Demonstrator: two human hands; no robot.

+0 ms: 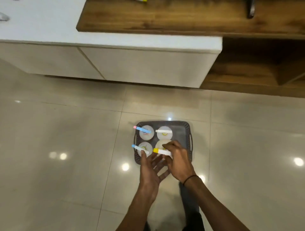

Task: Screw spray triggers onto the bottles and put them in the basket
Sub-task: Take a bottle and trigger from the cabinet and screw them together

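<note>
A dark grey basket [181, 126] stands on the tiled floor with several white spray bottles upright in it. At the back left is a bottle [147, 134] with a blue and pink trigger, at the back right a bottle [165, 134] with a white trigger, at the front left a bottle [146, 147] with a white and blue trigger. My right hand [178, 158] grips the white and yellow trigger [160, 151] of the front right bottle [162, 143]. My left hand [151, 171] is open, palm up, its fingertips touching the front left bottle.
A white cabinet [132, 66] with a white top stands beyond the basket. A wooden counter [165, 16] and wooden shelving [255, 74] lie to the right. One more trigger part [141, 0] sits on the wood at the top edge. My legs show at the bottom.
</note>
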